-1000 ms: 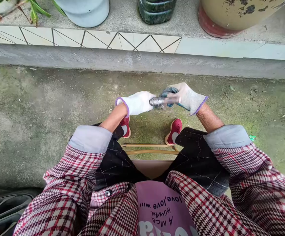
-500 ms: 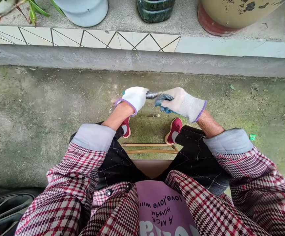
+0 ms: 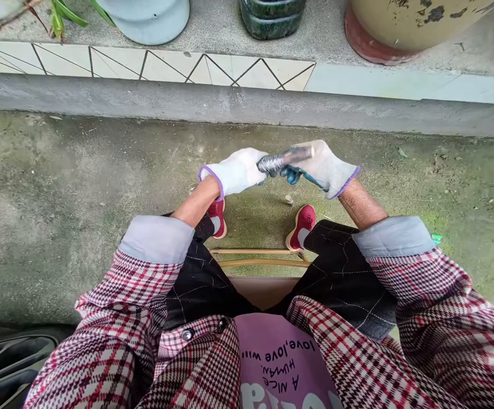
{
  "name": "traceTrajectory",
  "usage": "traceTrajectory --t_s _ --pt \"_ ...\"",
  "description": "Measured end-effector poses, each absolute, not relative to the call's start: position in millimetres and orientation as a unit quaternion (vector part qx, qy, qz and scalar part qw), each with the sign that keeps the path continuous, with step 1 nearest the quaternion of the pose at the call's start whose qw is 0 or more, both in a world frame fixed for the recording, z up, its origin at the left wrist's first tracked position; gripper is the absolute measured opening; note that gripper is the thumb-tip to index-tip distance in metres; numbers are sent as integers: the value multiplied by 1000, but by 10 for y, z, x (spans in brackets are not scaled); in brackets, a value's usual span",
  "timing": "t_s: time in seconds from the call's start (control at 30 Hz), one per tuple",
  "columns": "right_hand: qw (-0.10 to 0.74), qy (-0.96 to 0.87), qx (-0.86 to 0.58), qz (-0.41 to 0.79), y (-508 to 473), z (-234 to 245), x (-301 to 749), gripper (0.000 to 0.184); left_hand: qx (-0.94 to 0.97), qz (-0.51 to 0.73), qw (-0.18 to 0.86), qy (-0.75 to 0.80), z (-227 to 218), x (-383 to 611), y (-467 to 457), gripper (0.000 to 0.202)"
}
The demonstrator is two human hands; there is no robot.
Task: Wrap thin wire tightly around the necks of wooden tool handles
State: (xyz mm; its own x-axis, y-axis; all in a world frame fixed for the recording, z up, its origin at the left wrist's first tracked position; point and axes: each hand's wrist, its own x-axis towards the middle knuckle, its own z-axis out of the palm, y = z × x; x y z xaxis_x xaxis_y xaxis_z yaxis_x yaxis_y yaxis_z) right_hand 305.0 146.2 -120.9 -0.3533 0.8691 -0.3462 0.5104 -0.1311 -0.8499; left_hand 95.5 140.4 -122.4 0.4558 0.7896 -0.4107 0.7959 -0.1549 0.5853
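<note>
The left hand (image 3: 241,170) curls its fingers around a shiny, wire-wrapped stick (image 3: 271,163). The right hand (image 3: 321,166) bends its fingers close by; whether they hold anything is unclear.

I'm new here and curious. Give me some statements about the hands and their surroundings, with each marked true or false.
1. The left hand wears a glove. True.
2. The right hand is bare. False: it wears a glove too.
3. The left hand grips a stick wound with something silvery. True.
4. The shoes are blue. False: they are red.
5. A beige pot with a reddish base stands on the ledge. True.
</note>
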Motion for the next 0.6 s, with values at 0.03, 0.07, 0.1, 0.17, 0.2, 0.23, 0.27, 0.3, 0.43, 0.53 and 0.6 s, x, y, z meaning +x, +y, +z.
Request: traceTrajectory --t_s 0.03,0.07,0.1,0.17,0.2,0.23,0.27,0.3,0.43,0.53,0.6 --pt "181 -622 -552 525 1445 -1228 3013 15 739 27 403 539 -1234 937 1425 30" --pt "183 -609 -563 527 1426 -1240 2975 15 718 54 415 556 -1251 918 1445 32" --pt "180 -601 -572 529 1403 -1241 2937 15 697 77 423 574 -1271 899 1464 35" --pt "162 -592 -581 534 1352 -1208 2868 14 666 103 432 599 -1311 863 1499 41" --pt "154 -588 -583 539 1325 -1174 2838 15 657 104 436 606 -1327 848 1515 42" --pt "148 -586 -580 547 1298 -1132 2813 16 652 100 436 612 -1339 836 1528 42" --pt "143 -587 -571 557 1273 -1086 2794 17 653 90 428 618 -1347 829 1538 41" --pt "139 -589 -561 565 1251 -1038 2781 18 663 76 409 623 -1351 829 1545 40" --pt "115 -622 -536 559 1201 -896 2794 15 726 -12 293 622 -1366 892 1514 35" --pt "76 -664 -537 514 1209 -877 2852 11 757 -75 240 603 -1407 960 1440 36" --pt "39 -697 -540 470 1238 -899 2895 12 780 -103 220 576 -1449 991 1391 36"
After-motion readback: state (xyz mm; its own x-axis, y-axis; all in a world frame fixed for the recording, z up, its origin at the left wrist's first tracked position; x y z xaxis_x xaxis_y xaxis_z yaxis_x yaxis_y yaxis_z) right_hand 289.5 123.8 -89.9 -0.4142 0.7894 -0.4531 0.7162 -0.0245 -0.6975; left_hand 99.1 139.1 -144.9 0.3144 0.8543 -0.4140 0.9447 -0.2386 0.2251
